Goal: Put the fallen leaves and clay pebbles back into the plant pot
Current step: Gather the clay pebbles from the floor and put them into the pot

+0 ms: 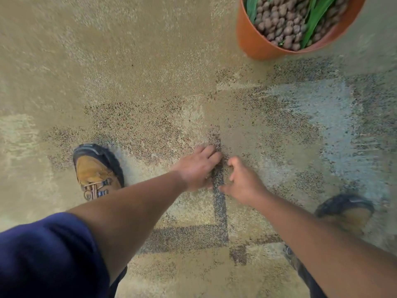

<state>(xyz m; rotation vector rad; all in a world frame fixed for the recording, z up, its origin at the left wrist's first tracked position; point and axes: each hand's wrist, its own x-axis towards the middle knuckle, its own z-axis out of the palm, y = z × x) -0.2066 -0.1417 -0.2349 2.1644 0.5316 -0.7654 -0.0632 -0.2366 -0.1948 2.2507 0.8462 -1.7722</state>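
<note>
An orange plant pot [253, 43] stands on the carpet at the top right, filled with brown clay pebbles [281, 20] and long green leaves [318, 16]. My left hand [196, 168] lies palm down on the carpet at the centre, fingers curled at the tips. My right hand [242, 181] is cupped just to its right, thumb and fingers apart, almost touching the left. Fine dark crumbs [217, 138] dot the carpet around and between them. No pebble or leaf shows in either hand; what lies under the palms is hidden.
The floor is tan and grey patterned carpet [129, 61]. My left shoe [96, 171] is planted left of the hands and my right shoe [348, 211] is at the right. The pot is about an arm's reach beyond the hands.
</note>
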